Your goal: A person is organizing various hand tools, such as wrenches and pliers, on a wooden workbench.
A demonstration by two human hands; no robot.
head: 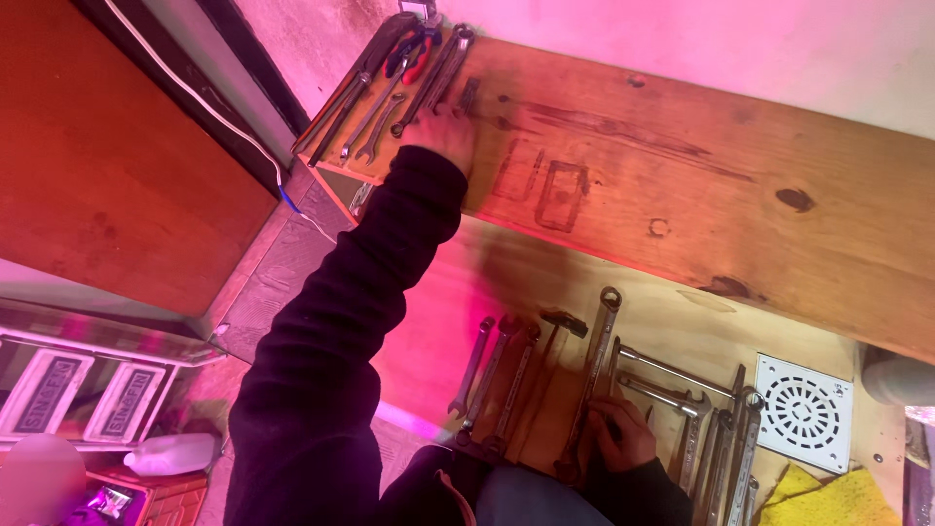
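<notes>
Head view shows tools point(394, 83) laid on the plank point(701, 185), left hand point(443, 136) flat beside them, right hand point(623, 436) closed on a spanner point(592, 375) among many below.

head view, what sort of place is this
Probably a home workshop or garage. Spanners lie in a row on a lower wooden surface by the right hand, more spanners and pliers sit on the long wooden bench near the left hand.
</notes>
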